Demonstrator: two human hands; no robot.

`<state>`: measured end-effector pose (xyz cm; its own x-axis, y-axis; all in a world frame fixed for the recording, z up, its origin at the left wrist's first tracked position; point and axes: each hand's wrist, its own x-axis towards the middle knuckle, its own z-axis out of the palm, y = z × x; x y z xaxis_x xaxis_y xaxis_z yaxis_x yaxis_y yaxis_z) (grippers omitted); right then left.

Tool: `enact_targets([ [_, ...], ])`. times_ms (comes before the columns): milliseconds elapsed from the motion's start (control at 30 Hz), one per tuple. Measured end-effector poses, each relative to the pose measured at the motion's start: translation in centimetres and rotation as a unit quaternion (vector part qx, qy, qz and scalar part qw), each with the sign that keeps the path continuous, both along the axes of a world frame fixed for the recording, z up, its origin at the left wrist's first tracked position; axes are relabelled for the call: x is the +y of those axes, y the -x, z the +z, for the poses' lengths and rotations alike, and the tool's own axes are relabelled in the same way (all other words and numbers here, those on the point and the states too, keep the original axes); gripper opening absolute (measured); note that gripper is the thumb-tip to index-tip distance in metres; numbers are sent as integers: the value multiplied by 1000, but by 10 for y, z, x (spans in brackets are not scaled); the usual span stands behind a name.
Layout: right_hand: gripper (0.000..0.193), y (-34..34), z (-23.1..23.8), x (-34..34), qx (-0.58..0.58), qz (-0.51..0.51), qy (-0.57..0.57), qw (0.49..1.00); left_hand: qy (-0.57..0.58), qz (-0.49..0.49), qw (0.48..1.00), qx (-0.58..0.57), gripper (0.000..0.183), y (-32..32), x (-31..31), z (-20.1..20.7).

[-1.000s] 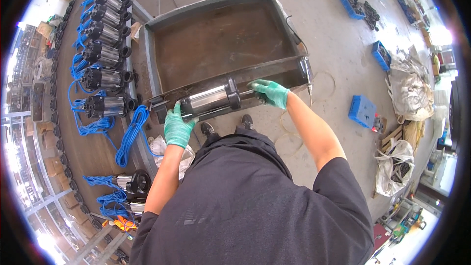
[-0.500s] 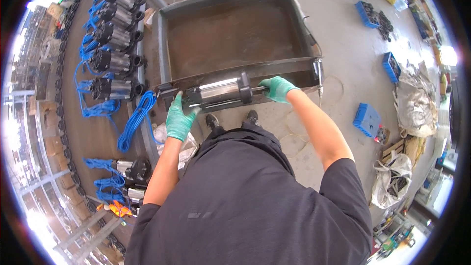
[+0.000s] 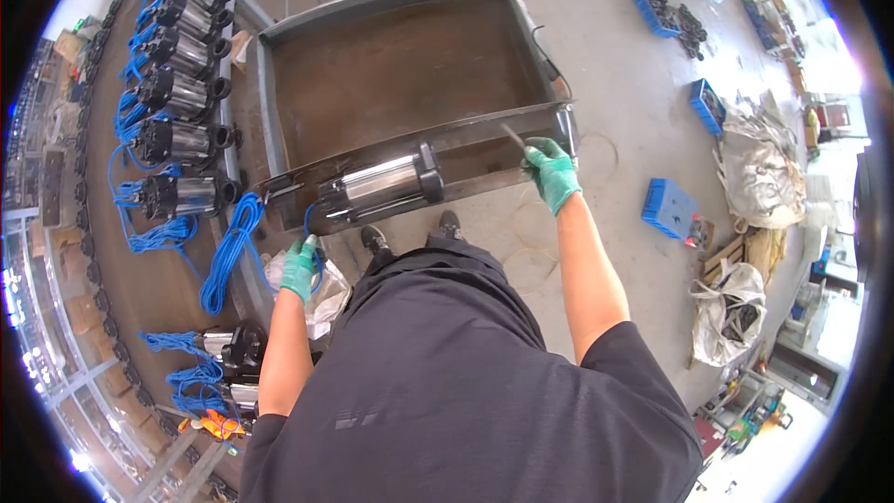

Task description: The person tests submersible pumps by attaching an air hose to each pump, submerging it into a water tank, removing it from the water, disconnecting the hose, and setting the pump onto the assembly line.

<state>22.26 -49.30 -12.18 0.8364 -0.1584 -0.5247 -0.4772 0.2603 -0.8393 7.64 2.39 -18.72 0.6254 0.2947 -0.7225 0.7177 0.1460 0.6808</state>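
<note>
A submersible pump (image 3: 380, 184) with a shiny silver barrel and black ends lies on its side across the near ledge of a steel tank (image 3: 270, 84). My right hand (image 3: 553, 177), in a green glove, is to the right of the pump, apart from it. It is closed on a short grey metal rod (image 3: 512, 136), whose free end points up and left over the ledge. My left hand (image 3: 298, 270), gloved alike, is below the pump's left end. Its fingers are closed around a blue cable (image 3: 320, 265) that runs by the pump's left end.
A row of similar pumps (image 3: 182, 140) with blue cables stands on the conveyor at left. A coiled blue cable (image 3: 223, 265) hangs near the tank's left corner. Blue crates (image 3: 669, 209) and white sacks (image 3: 759, 168) are on the floor at right. A hose lies below the ledge.
My left hand has left the pump's end and dropped down to the cable. My right hand has drawn away from the pump with the rod. The view has shifted.
</note>
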Motion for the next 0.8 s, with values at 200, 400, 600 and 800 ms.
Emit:
enact_targets([
  [200, 16, -19, -32, -55, -18, -192, 97, 977, 74, 92, 993, -1, 22, -30, -20, 57],
  [400, 16, -29, -63, -79, -30, -103, 294, 950, 75, 19, 987, -139, 20, -48, -44, 122],
  [600, 18, -27, -64, -74, -6, -183, 180, 966, 13, -235, 936, -262, 29, -70, -78, 218],
  [800, 23, -27, -117, -99, 6, -96, 500, 861, -84, -393, 845, -352, 24, -106, -127, 218],
])
